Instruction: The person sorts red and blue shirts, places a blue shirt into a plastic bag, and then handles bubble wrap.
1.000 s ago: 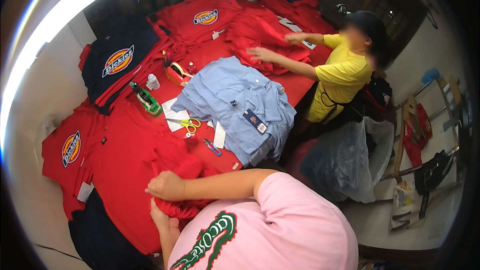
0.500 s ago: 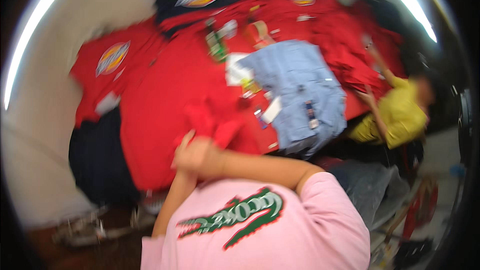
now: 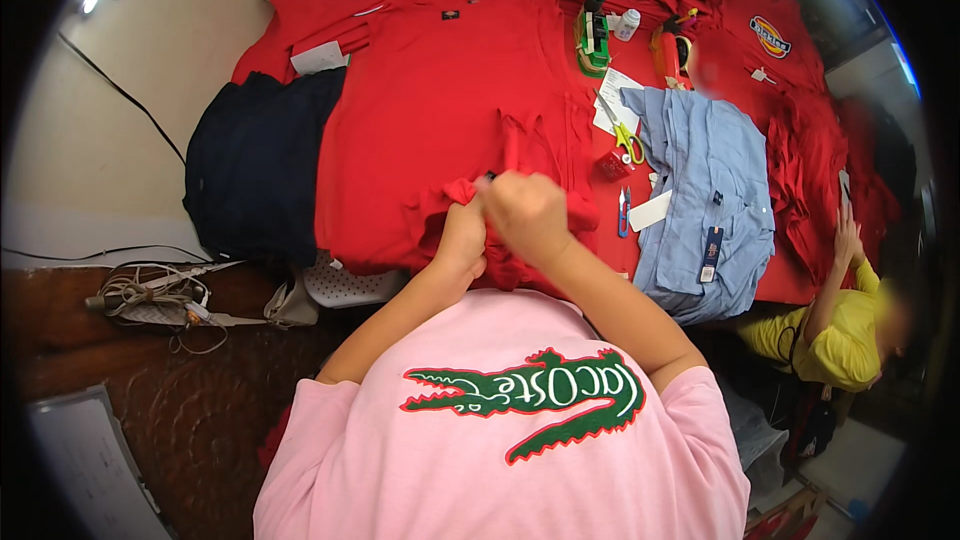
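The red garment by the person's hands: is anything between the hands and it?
Nothing visible. The left hand and right hand already grip a bunched fold of the red garment directly. The scissors, small thread snips and folded light-blue shirt lie off to the right, apart from the hands.

Desk [image 3: 790,292] is covered almost edge to edge in cloth; only a red strip shows at the near right corner. Directly on it: spread red cotton shirts [image 3: 440,110], a folded navy garment [image 3: 255,165] at the left edge, a pile of light blue shirts [image 3: 715,200] on the right. Small items between the piles: green tape dispenser [image 3: 592,35], white plastic bottle [image 3: 627,24], yellow-handled scissors [image 3: 625,135], blue thread snips [image 3: 623,212], white paper slips [image 3: 617,90].
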### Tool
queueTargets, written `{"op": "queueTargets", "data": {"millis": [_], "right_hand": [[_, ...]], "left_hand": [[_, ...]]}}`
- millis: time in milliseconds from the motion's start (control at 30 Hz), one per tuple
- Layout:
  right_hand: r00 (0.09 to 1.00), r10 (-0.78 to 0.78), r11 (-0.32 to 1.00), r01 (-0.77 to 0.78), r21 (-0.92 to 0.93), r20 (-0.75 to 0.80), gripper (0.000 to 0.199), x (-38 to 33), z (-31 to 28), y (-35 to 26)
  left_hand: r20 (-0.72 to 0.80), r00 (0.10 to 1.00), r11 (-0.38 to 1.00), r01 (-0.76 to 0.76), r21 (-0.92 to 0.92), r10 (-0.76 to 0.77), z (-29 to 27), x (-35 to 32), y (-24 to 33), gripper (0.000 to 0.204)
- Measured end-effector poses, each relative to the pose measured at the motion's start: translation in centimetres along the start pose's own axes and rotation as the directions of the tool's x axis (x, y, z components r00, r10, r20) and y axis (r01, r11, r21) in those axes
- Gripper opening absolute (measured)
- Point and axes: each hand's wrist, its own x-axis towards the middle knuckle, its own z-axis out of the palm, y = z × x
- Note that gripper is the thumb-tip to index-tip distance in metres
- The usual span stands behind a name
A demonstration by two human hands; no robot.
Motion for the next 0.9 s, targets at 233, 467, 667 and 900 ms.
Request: {"op": "queueTargets", "data": {"millis": [233, 467, 667, 900], "right_hand": [[0.644, 0.681, 0.591, -0.764, 0.258, 0.347, 0.047, -1.1, 1.7, 5.0], [0.591, 0.593, 0.112, -0.734, 0.670, 0.547, 0.050, 0.7, -3.6, 7.0], [0.563, 0.427, 0.062, -0.799, 0.598, 0.708, 0.029, 0.5, -4.2, 3.6], [0.661, 0.493, 0.279, -0.736, 0.617, 0.565, 0.017, 1.2, -4.5, 4.0]], "left_hand": [[0.086, 0.989, 0.993, -0.117, -0.013, 0.118, -0.9, 0.5, 0.9, 0.032], [0.407, 0.894, 0.979, -0.130, -0.158, 0.185, 0.8, -2.2, 4.4, 0.056], [0.369, 0.899, 0.969, -0.248, -0.010, 0.234, 0.7, -1.9, 4.6, 0.041], [0.134, 0.836, 0.799, -0.549, 0.245, 0.533, 0.6, -0.4, 3.9, 0.015]]}}
